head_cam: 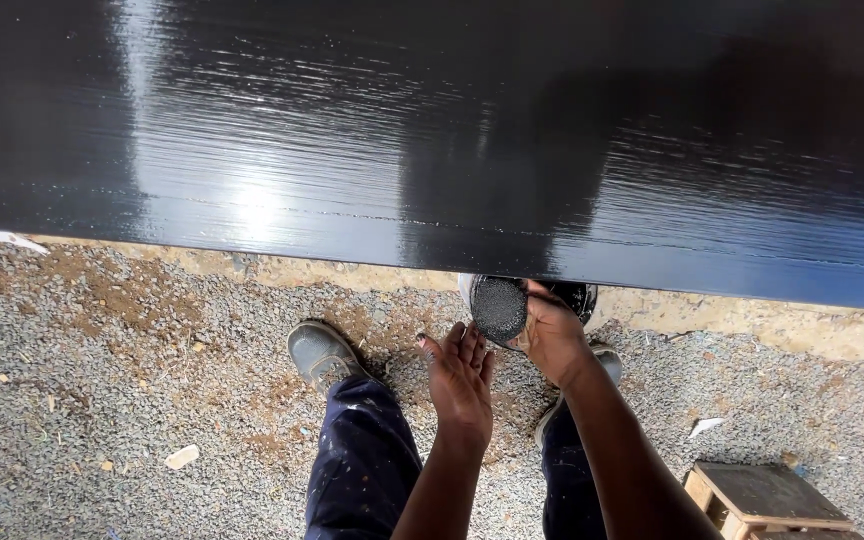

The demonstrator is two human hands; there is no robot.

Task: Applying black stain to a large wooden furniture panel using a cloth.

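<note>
Below the glossy black panel's (432, 130) edge, a round paint-wet roller (499, 309) is gripped by the right hand (552, 335). The left hand (460, 378) is held flat beside it, fingers pressed together, over open gravel (102, 400).

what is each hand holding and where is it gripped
Right hand grips a black paint-soaked roller from its side; left hand is open, holding nothing.

The only package is a round paint can (552, 297), white outside and black within, half hidden under the black panel's edge. A black-coated roller covers part of its mouth. There are no labels, signs or screens.
</note>
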